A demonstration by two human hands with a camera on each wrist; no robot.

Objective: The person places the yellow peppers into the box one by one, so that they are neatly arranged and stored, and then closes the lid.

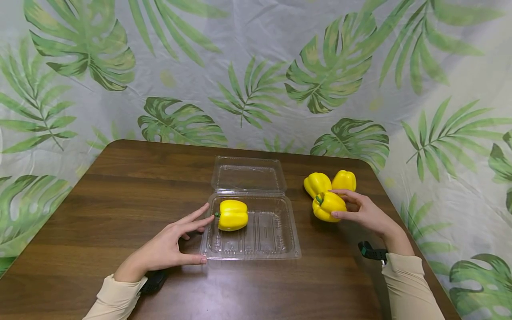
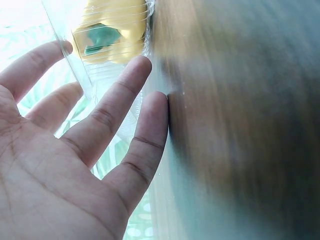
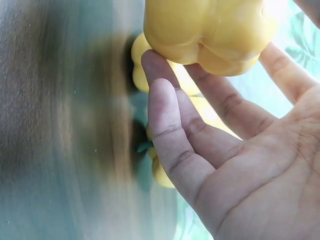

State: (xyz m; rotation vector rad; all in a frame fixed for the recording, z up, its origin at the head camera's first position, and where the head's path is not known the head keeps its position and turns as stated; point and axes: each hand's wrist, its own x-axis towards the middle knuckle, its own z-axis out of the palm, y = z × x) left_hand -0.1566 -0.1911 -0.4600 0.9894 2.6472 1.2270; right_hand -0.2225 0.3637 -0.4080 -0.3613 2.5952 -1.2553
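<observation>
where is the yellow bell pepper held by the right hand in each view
Head: the yellow bell pepper, right of and below centre, pinched by the right hand.
Left wrist: not in it; the other yellow pepper there lies in the clear plastic clamshell.
Right wrist: top, right of centre, cut by the upper edge.
Shared landmark: the brown wood-grain table.

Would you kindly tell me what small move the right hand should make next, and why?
Probably carry the held pepper leftward into the clear container: the right hand has it between thumb and fingers, the lid lies open, and the single pepper inside leaves the right side bare.
</observation>
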